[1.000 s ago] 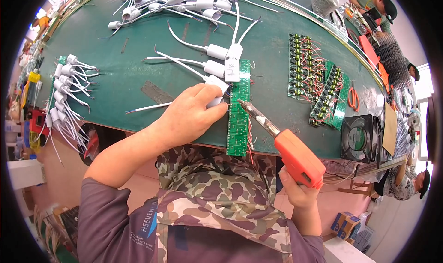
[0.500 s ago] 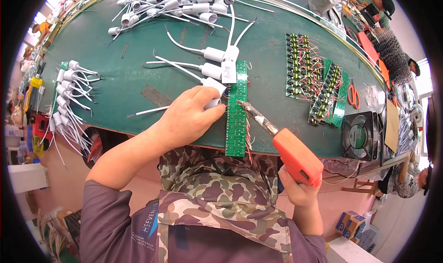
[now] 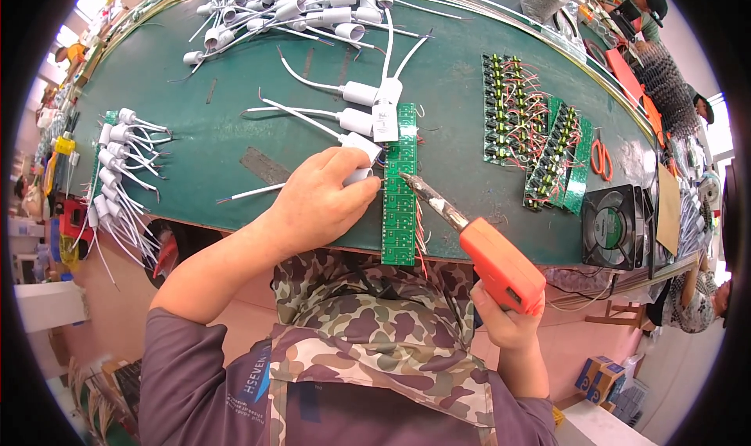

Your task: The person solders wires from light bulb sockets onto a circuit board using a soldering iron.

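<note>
A long green circuit board (image 3: 400, 228) lies at the table's near edge, with white plastic cylinders along its left side, thin cables trailing from them. My left hand (image 3: 313, 199) is closed on a white cylinder, partly hidden by the fingers, holding it against the board's left edge. Just above the fingers sits another white cylinder (image 3: 361, 144). My right hand (image 3: 508, 321) grips an orange soldering gun (image 3: 502, 263) from below. Its metal tip meets or hovers just over the board near my left fingertips; contact cannot be made out. Thin red wires show along the board's right side.
Piled white cylinders with cables (image 3: 313, 14) cover the far side. On the left lies a board strip with white cylinders (image 3: 109, 163). To the right are populated boards (image 3: 512, 113), orange scissors (image 3: 601, 161) and a black fan (image 3: 612, 227). Other people work at the far right.
The view has shifted slightly. My hands, the soldering gun and the board keep nearly the same places relative to one another.
</note>
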A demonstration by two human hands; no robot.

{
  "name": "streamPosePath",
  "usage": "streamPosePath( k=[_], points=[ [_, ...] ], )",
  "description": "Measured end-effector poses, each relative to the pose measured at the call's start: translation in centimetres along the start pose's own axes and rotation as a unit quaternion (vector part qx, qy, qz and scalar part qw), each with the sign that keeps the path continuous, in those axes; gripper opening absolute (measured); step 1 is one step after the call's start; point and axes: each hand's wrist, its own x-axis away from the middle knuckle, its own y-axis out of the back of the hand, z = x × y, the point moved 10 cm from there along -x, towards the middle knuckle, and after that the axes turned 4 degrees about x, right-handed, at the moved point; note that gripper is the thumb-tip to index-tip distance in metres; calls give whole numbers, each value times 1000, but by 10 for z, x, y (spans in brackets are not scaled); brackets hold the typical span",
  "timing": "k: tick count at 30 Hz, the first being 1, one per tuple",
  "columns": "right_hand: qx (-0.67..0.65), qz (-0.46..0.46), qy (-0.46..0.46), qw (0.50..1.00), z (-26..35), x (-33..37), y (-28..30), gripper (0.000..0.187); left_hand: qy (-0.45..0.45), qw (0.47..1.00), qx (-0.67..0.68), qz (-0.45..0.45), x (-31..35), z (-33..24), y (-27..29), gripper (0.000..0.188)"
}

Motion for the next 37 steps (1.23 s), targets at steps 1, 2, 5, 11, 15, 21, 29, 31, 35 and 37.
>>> streamPosePath(
  k=[1,2,5,11,15,21,29,31,35,37],
  points=[
    [0,0,0,1000,0,0,0,53,0,1000,0,0,0,-2,0,27],
    [-7,-4,-1,1000,0,1,0,53,13,1000,0,-9,-1,-1,1,27],
    [-6,-4,2,1000,0,0,0,53,37,999,1,-32,0,-1,0,26],
    [5,-2,14,1000,2,-1,-1,52,48,997,-16,-51,2,0,0,22],
    [4,5,7,1000,2,-2,-2,52,50,996,-50,-52,0,-2,0,19],
    [9,-14,1,1000,-2,2,0,52,37,995,-72,-55,-5,-5,-1,19],
    [14,4,-10,1000,-6,2,-3,49,27,995,-75,-54,-5,-7,-1,19],
    [15,8,-7,1000,-6,0,-4,48,29,995,-77,-51,-5,-6,-2,19],
    [16,9,-1,1000,-5,-2,-6,48,25,995,-75,-54,-5,-7,-2,19],
    [4,10,0,1000,-4,-4,-6,51,26,995,-75,-53,-5,-7,-2,19]
  ],
)
